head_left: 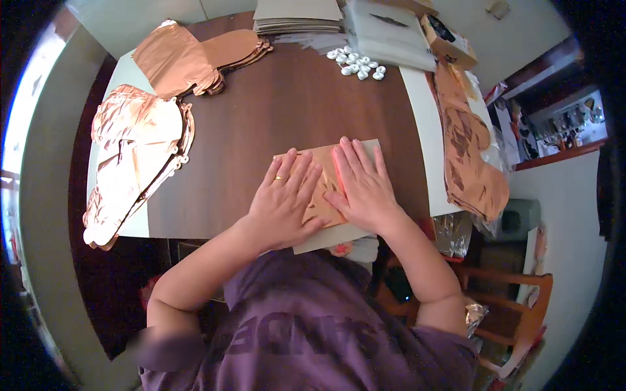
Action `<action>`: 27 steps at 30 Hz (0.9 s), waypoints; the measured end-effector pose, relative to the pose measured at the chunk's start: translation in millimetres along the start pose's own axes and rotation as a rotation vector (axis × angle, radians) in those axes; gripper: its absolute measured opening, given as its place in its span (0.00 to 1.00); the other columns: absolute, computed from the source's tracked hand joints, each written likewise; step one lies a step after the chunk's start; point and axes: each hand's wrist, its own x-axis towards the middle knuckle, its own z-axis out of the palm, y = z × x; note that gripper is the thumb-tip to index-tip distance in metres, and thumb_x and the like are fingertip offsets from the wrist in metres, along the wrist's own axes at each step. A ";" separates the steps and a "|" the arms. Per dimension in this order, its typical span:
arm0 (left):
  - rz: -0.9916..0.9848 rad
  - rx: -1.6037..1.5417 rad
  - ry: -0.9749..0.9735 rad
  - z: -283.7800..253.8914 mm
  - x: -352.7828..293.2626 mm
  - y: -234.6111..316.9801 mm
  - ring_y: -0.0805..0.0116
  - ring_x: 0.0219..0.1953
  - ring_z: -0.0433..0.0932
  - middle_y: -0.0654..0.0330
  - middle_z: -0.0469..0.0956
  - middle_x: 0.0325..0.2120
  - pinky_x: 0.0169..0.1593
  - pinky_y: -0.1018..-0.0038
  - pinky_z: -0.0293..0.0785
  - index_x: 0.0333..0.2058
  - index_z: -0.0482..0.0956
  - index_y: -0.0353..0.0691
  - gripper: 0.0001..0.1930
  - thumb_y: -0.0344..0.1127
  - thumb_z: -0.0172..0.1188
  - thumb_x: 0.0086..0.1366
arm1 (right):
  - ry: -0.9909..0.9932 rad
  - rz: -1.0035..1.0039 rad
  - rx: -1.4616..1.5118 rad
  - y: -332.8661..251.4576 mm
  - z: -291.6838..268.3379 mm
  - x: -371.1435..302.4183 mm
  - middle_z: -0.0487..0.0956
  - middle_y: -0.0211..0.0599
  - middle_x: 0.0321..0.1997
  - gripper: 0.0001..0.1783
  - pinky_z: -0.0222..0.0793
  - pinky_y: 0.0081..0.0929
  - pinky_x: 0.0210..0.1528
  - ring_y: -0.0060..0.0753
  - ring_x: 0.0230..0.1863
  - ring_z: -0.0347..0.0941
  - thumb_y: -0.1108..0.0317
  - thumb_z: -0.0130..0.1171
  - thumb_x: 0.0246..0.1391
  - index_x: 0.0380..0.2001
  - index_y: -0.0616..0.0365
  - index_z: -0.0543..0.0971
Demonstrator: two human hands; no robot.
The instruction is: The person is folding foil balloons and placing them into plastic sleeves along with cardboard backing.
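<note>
A folded piece of copper-coloured foil, which looks like a flat foil balloon (pixel 325 187), lies on a grey-beige cardboard sheet (pixel 326 241) at the near edge of the table. My left hand (pixel 282 199) rests flat over the left side of the foil, fingers stretched out and a ring on one of them. Across from it, my right hand (pixel 362 189) presses flat on the foil's right side and the card, its thumb reaching inward over the foil. Neither hand grips anything. Both palms hide part of the foil and the card.
Flat copper foil balloons lie in piles at the far left (pixel 173 58), left (pixel 140 140) and right (pixel 463 143). Toward the back are stacked cardboard sheets (pixel 297 14), small white ribbon rolls (pixel 357 64), clear plastic bags (pixel 385 32) and an open box (pixel 450 42). A wooden chair (pixel 535 300) stands right.
</note>
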 end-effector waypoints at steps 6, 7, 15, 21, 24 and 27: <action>-0.083 -0.018 0.097 11.0 29.2 35.2 0.41 0.68 0.53 0.37 0.59 0.64 0.69 0.48 0.43 0.65 0.57 0.27 0.48 0.68 0.44 0.63 | -0.023 -0.041 -0.081 5.2 5.3 -1.9 0.47 0.45 0.76 0.42 0.29 0.54 0.74 0.48 0.76 0.40 0.44 0.48 0.58 0.69 0.59 0.57; -0.114 -0.032 0.131 14.4 28.3 36.1 0.41 0.68 0.53 0.37 0.58 0.64 0.69 0.48 0.43 0.65 0.56 0.27 0.48 0.69 0.44 0.63 | -0.034 -0.023 -0.085 4.0 5.0 -1.6 0.48 0.45 0.76 0.43 0.29 0.55 0.74 0.49 0.76 0.41 0.43 0.48 0.58 0.69 0.60 0.56; -0.200 0.014 0.151 19.4 -10.4 8.7 0.45 0.71 0.49 0.40 0.52 0.67 0.70 0.49 0.41 0.65 0.56 0.28 0.50 0.71 0.44 0.61 | 0.008 -0.005 -0.023 1.0 1.6 -1.4 0.49 0.51 0.75 0.46 0.31 0.58 0.73 0.59 0.75 0.41 0.41 0.49 0.59 0.68 0.63 0.54; -0.182 -0.731 -0.074 -33.2 -15.5 -39.1 0.47 0.72 0.47 0.39 0.51 0.68 0.72 0.58 0.40 0.68 0.49 0.31 0.41 0.55 0.49 0.67 | 0.016 -0.031 -0.042 0.5 0.8 -0.4 0.48 0.54 0.74 0.46 0.32 0.58 0.73 0.61 0.74 0.42 0.42 0.50 0.59 0.69 0.63 0.53; -0.222 -0.714 0.047 -51.9 -16.9 -44.2 0.47 0.71 0.50 0.45 0.56 0.67 0.71 0.57 0.44 0.67 0.55 0.35 0.35 0.48 0.50 0.68 | -0.008 0.006 -0.030 -0.7 -3.5 0.0 0.48 0.55 0.74 0.46 0.32 0.58 0.73 0.62 0.74 0.42 0.42 0.50 0.59 0.69 0.62 0.52; -0.179 -0.300 0.162 -29.0 -4.5 -27.1 0.46 0.70 0.52 0.46 0.58 0.66 0.71 0.53 0.45 0.65 0.61 0.37 0.32 0.47 0.52 0.67 | 0.006 0.003 -0.021 0.3 -0.1 -0.3 0.49 0.55 0.74 0.46 0.31 0.59 0.73 0.63 0.74 0.42 0.41 0.49 0.59 0.69 0.61 0.52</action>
